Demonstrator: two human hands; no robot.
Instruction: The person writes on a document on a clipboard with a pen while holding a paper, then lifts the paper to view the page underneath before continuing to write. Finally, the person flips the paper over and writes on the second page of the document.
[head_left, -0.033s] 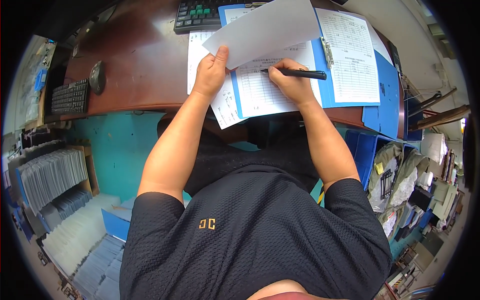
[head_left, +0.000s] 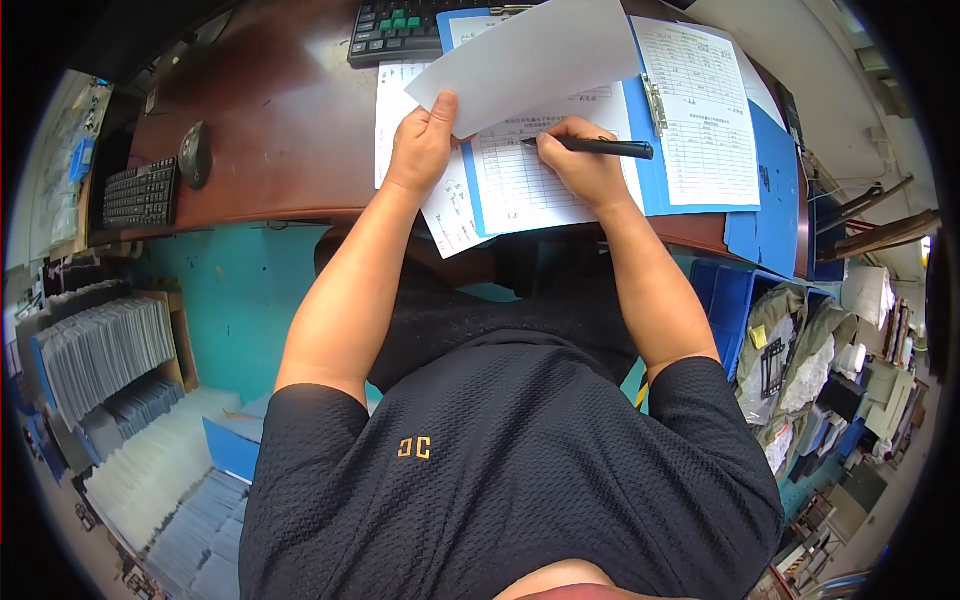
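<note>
**A:** Right hand [head_left: 585,165] is wrapped around a black pen [head_left: 590,147], fingers closed tight on the barrel. The pen's long axis runs almost level across the view, cap end out to the person's right, tip pointing left.

**B:** And the tip sits where?

**A:** Down on the printed form [head_left: 520,185], a white ruled sheet lying on the blue clipboard [head_left: 770,200]. The writing spot lies just left of the knuckles, so the right hand is the nearer one by far.

**B:** Left hand?

**A:** Left hand [head_left: 425,140] pinches the lower corner of a blank white sheet [head_left: 530,60], thumb on top, lifting it up and away so the form beneath is bared. The sheet looks thin and limp, curling at the free edge.

**B:** Surroundings?

**A:** A glossy reddish-brown wooden desk [head_left: 270,130], more loose papers [head_left: 450,215] hanging over its near edge, a second table-printed page [head_left: 700,110] under the metal clip, a dark keyboard [head_left: 395,30] beyond with some green keys. Far left, another black keyboard [head_left: 140,192] and a rounded mouse [head_left: 193,153].
</note>
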